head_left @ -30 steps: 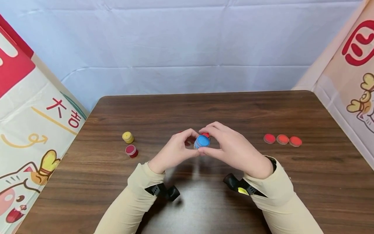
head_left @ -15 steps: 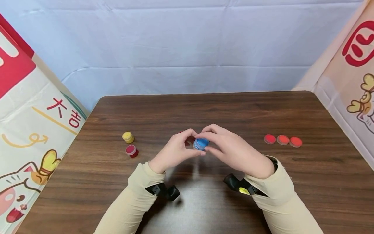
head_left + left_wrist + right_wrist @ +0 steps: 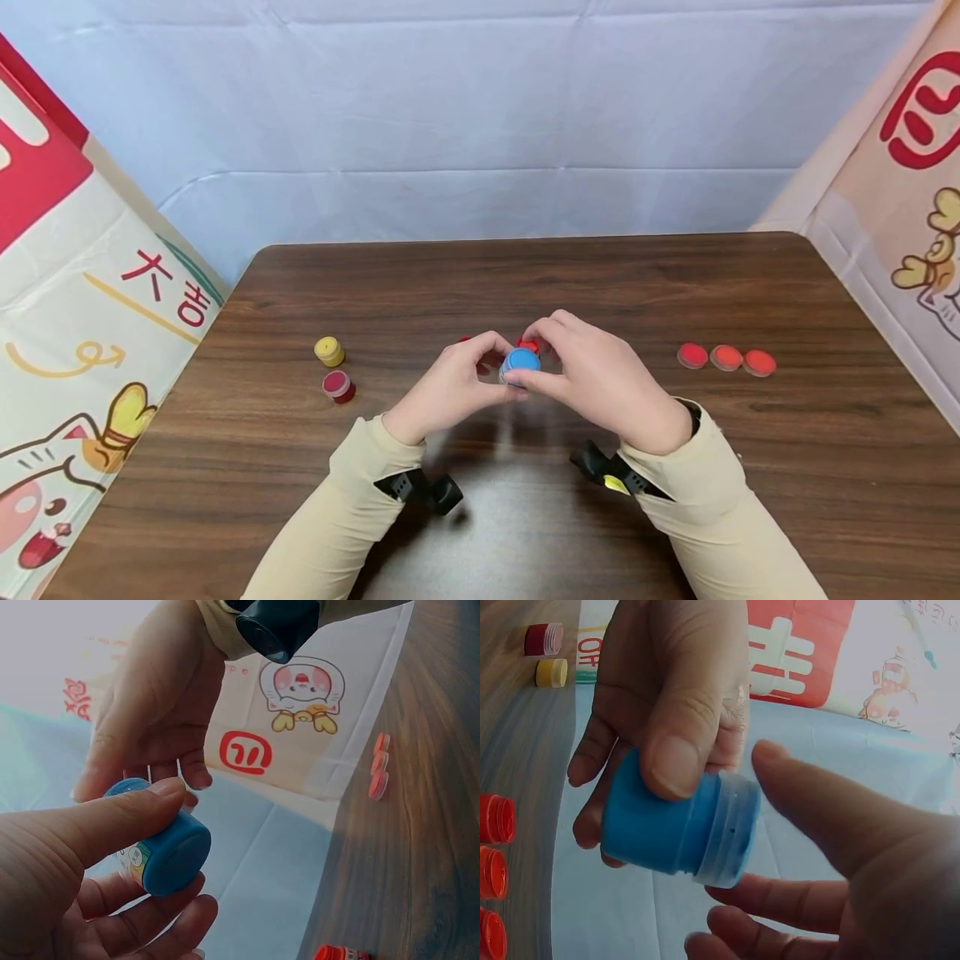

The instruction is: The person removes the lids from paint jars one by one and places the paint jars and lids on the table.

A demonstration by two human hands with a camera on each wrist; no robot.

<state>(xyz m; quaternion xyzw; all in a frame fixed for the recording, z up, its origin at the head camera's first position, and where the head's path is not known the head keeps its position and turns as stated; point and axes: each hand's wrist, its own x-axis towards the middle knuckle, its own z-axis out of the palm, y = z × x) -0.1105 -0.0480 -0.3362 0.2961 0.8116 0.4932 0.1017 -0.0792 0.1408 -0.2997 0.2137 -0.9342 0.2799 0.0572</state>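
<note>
My left hand pinches a small blue paint jar by its sides, thumb on one side and fingers on the other. The jar's clear lid is on it, tilted toward me in the head view. Around the lid my right hand is spread, its thumb standing off the rim and a fingertip right at the lower edge in the right wrist view. Both hands are over the middle of the table. Behind them, partly hidden, are small red paint jars.
On the dark wood table, a yellow jar and a dark red jar stand at the left. Three flat round red and orange lids lie in a row at the right. Printed cloth hangs at both sides.
Half a second ago my right fingers lay across the jar's top. They have swung back to its rim, uncovering the blue top and a red jar behind. My left hand has stayed put.
</note>
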